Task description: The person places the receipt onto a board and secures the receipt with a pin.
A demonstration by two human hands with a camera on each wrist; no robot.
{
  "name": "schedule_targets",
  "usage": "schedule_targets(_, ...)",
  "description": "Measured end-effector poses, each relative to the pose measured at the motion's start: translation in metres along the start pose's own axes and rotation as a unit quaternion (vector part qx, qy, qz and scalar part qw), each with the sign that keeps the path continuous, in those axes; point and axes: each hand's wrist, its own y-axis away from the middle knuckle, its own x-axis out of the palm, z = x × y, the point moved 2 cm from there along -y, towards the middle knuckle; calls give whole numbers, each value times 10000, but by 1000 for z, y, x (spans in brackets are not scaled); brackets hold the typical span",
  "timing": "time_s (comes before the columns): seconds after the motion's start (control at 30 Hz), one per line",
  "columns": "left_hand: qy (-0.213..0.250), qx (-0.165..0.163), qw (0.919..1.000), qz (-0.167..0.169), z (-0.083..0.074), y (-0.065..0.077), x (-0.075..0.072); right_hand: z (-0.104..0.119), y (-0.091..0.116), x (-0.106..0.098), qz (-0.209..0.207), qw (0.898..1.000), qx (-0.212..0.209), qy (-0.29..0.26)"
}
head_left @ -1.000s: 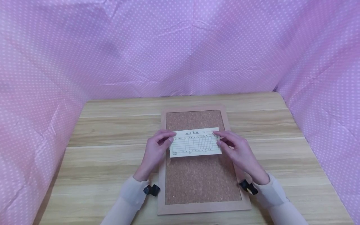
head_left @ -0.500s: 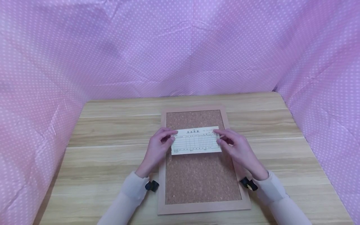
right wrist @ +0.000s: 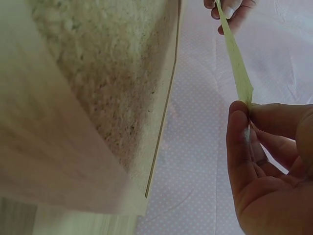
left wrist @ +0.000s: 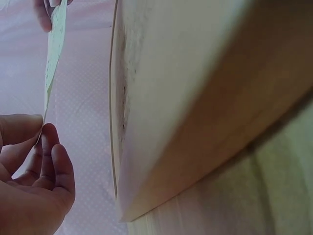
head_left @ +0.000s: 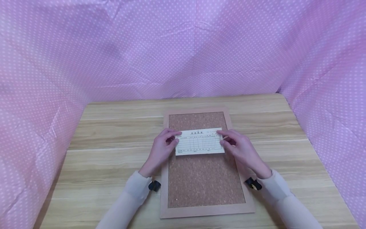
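A printed paper form [head_left: 199, 142] with a ruled table and a heading is held level between two hands, over the upper half of a framed cork board [head_left: 204, 181]. My left hand [head_left: 163, 148] pinches its left edge between thumb and fingers. At the opposite edge, my right hand [head_left: 241, 149] pinches it the same way. Both wrist views show the form edge-on, raised off the cork; the thin slip [left wrist: 56, 46] bends slightly in the left wrist view, and its near end [right wrist: 239, 73] meets the right thumb and fingertip in the right wrist view.
The cork board's wooden frame [head_left: 207, 210] lies flat on a wood-grain table [head_left: 108, 133]. Pink polka-dot cloth [head_left: 183, 57] hangs behind the table and along both sides. Dark wrist cameras sit on both light sleeves [head_left: 137, 190].
Both hands have shifted the form slightly toward the far end of the board. Its left side has come a little to the right, and both grips hold.
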Motion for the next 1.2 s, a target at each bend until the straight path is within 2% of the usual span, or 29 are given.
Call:
schedule_targets(0.57, -606, 66, 9978, 258, 3, -10, 3, -10, -10, 8, 428, 9979, 332, 354)
schedule_targets(1.2, -1069, -12, 9922, 641, 7, -19, 9, -22, -19, 10, 735, 9958, 474, 276)
